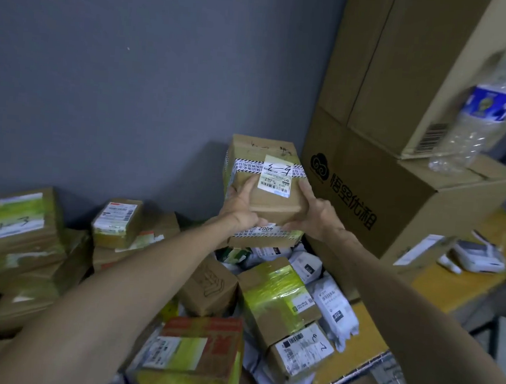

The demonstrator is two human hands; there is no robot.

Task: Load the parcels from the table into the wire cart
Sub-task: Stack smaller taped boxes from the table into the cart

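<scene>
A person's two bare arms reach forward and up, holding a brown cardboard box (pixel 265 174) sealed with black-and-white printed tape and bearing a white shipping label (pixel 275 175) with handwritten marks. The box is raised at the back of a heap of taped brown parcels and grey mailing bags (pixel 273 302), close to a grey wall (pixel 133 76). Its long axis runs away from the person toward the wall, so only its near end is in reach. The left hand (pixel 240 207) grips the near left corner and the right hand (pixel 316 215) the near right corner, equally close. Each thumb lies along the top face, and the fingers curl under the near bottom edge. Whether the box hangs free or rests on the taped box (pixel 266 238) just beneath the hands cannot be told. To the right stand large brown cardboard cartons (pixel 368 170), touching or nearly touching the held box, with a clear plastic water bottle (pixel 482 113) on top. The yellow table (pixel 353 360) shows at lower right. The wire cart is not plainly visible, so the carrying direction is a guess, probably back and to the right.
</scene>
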